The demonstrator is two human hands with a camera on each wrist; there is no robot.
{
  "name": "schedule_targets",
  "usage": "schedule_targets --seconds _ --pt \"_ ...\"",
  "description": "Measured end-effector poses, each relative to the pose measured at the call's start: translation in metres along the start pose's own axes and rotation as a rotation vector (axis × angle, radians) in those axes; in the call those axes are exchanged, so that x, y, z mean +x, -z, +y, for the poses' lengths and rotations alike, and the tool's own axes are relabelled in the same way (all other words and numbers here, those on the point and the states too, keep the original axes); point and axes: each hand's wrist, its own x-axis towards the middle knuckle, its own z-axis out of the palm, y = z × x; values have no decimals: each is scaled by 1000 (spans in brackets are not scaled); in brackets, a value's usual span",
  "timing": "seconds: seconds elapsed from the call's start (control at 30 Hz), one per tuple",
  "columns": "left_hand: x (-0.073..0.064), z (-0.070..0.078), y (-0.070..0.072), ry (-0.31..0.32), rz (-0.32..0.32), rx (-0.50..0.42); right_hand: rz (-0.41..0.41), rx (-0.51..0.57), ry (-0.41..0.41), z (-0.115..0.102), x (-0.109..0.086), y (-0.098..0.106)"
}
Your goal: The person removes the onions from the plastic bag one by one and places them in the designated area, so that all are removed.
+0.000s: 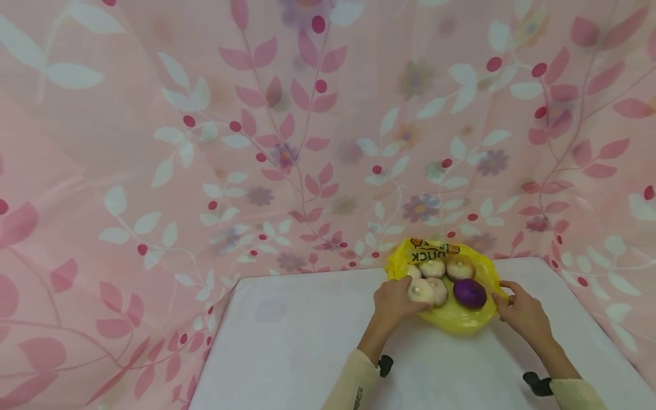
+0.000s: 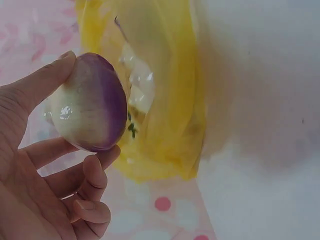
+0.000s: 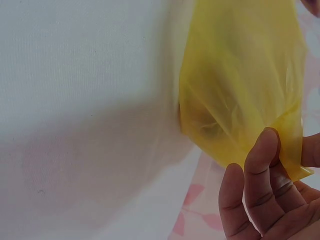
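A yellow plastic bag [image 1: 456, 324] lies with its mouth spread on the white table, several round turnips inside it. One of these shows a deep purple side [image 1: 470, 294]; the others look pale. My left hand [image 1: 396, 299] is at the bag's left side and grips a white-and-purple turnip [image 2: 92, 102] between thumb and fingers. At the opposite side, my right hand [image 1: 525, 313] pinches the bag's edge, where the yellow film [image 3: 287, 135] is caught between thumb and fingers. Printed letters mark the bag's far rim.
The white table [image 1: 287, 341] extends to the left and in front of the bag. Behind it hangs a pink floral cloth [image 1: 307, 142], close to the table's back edge. Dark straps [image 1: 538, 384] sit at both wrists.
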Motion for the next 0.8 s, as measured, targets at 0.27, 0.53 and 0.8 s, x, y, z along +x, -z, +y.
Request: schedule_targets --seconds 0.27,0.53,0.8 --pt "-9 -31 27 36 71 -61 -10 0 -11 1 -2 -1" --pt "-15 -68 46 95 122 -126 -12 0 -12 -3 -2 1" --pt "-21 -107 61 158 180 -186 -21 1 -16 -5 -2 1"
